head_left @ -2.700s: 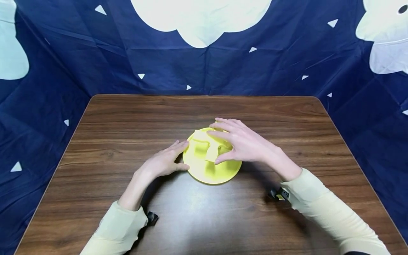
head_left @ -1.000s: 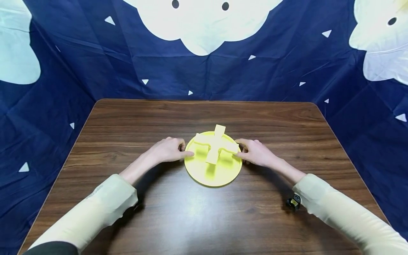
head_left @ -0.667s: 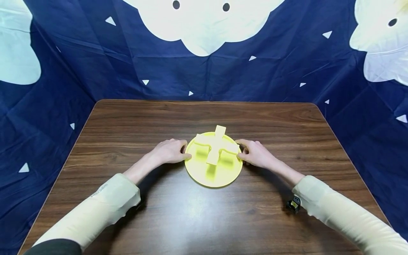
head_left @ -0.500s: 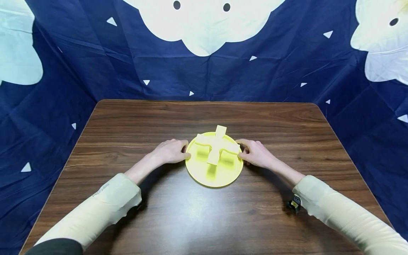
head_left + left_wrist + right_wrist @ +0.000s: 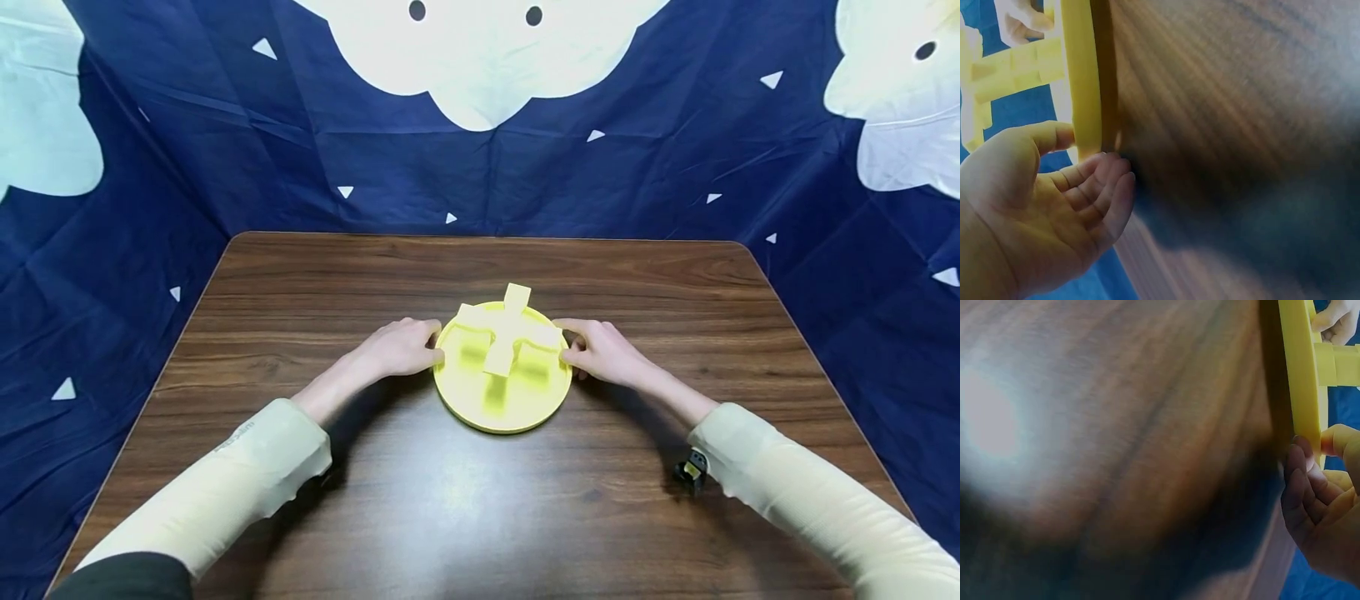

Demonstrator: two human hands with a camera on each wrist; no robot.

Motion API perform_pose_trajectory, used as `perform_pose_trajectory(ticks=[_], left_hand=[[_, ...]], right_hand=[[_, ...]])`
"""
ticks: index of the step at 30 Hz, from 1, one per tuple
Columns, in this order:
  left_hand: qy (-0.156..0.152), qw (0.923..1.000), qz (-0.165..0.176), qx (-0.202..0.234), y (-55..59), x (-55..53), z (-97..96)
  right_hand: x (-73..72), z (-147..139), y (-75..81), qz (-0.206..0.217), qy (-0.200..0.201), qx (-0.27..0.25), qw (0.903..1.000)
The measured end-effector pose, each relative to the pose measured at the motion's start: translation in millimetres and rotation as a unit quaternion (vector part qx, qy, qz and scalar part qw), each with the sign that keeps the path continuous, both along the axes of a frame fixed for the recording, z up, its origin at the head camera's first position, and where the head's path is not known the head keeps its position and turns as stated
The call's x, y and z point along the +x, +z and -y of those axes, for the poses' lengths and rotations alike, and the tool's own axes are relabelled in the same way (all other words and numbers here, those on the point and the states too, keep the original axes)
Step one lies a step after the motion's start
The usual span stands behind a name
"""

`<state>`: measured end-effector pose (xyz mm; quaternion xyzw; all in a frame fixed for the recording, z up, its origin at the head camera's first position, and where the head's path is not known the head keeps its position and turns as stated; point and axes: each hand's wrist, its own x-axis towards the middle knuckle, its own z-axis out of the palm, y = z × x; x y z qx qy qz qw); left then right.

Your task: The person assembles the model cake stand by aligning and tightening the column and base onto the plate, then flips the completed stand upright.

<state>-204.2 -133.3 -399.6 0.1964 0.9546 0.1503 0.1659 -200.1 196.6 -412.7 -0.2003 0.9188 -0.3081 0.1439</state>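
A round yellow base (image 5: 502, 412) with a low rim sits mid-table, carrying a raised yellow cross (image 5: 507, 329) on a thick yellow post (image 5: 1019, 69). On its left side, my left hand (image 5: 401, 348) pinches the rim, thumb on the upper face and fingertips curled at the underside. My right hand (image 5: 609, 354) grips the opposite edge the same way; in the right wrist view its thumb lies over the rim and its fingers reach beneath. A dark shadow band lies between the base's edge and the wood in both wrist views.
The brown wood-grain table (image 5: 465, 517) extends around the base on all sides. A dark blue cloth (image 5: 390, 167) with white cloud shapes and small triangles hangs behind and at both sides. A black wrist camera (image 5: 692, 471) shows beneath the right cuff.
My right hand has left the cross for the base's right edge, and my left hand has changed its hold at the left rim. In the last half second the base shifts slightly upward in view.
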Motion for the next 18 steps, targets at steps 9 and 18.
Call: perform_pose_trajectory(ticks=[9,18], left_hand=[[-0.002,0.9994,-0.032,0.013,24.9,-6.5,0.5],[0.002,0.9980,-0.058,0.027,44.0,-15.4,0.7]], right_hand=[[-10.2,-3.1,27.1,-0.021,0.003,0.001,0.9998],[-18.5,-4.4,48.0,-0.066,-0.003,0.003,0.9978]])
